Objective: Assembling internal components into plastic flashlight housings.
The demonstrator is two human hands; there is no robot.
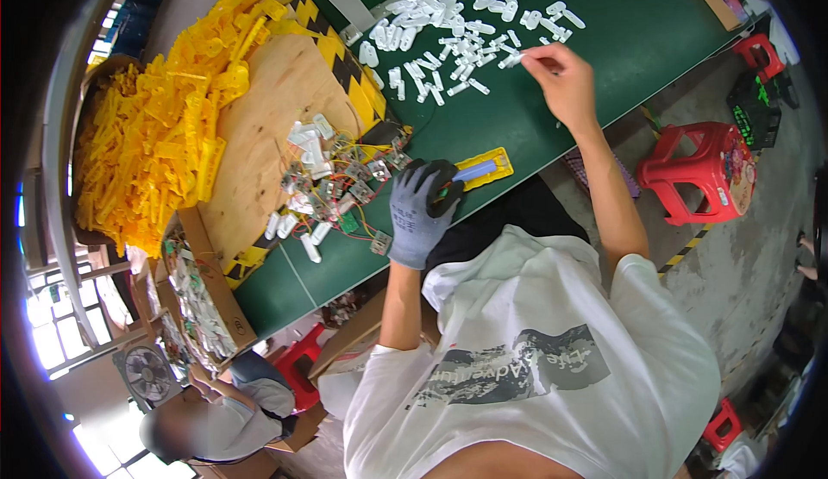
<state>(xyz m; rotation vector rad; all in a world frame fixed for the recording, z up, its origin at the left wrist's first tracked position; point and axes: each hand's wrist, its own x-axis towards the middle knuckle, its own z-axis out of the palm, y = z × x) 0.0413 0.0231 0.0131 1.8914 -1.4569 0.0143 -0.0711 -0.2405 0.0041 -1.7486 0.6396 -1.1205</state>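
Jutting rightward from gloved left hand (417, 216) | yellow casing (504, 163)

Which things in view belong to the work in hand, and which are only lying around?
Seem part of the work:
gloved left hand, yellow casing, blue cylinder
right hand, white pieces
wired parts, yellow pile

Seem only nearby:
red stool
fan

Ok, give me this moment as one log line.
left hand: gloved, at yellow casing with blue piece | right hand: bare, at white pieces | nearby: wired components, yellow pile
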